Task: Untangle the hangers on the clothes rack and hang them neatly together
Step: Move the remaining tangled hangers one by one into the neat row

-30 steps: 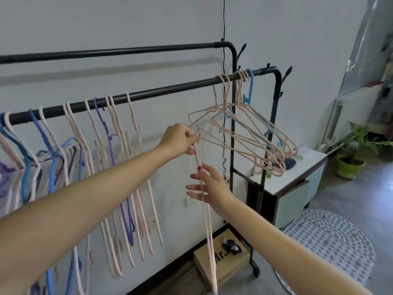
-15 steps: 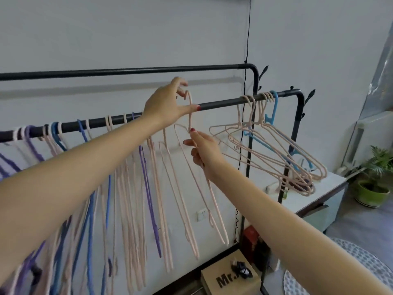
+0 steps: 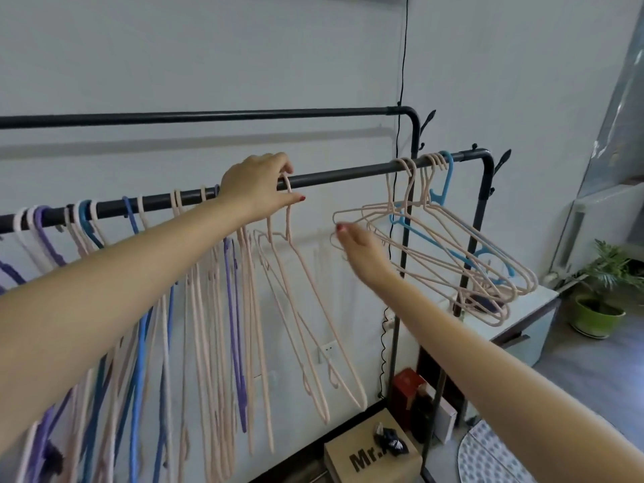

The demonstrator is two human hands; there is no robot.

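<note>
1. Your left hand (image 3: 256, 190) is up at the front rail (image 3: 348, 174) of the clothes rack. Its grip is closed around the hook of one pink hanger (image 3: 296, 273), with the fingers over the top of the rail and the thumb under it.
2. The hook of this pink hanger sits on the front rail, right at your fingertips. Its body hangs down from the grip and is tilted, with the lower end toward the right.
3. Your right hand (image 3: 360, 251) is below the front rail and to the right of the left hand. Its grip is released: the fingers are loose and hold nothing.
4. The fingertips of the right hand are just beside the left tip of the neat group of hangers (image 3: 449, 245). I cannot tell if they touch it.
5. This neat group, pink with one blue hanger (image 3: 444, 190) in it, hangs close together near the right end of the front rail.
6. To the left of your left hand, many hangers (image 3: 167, 308) in pink, blue and purple hang on the same rail, crowded and crossing each other.
7. The back rail (image 3: 209, 117) stands higher, behind the front rail.
</note>
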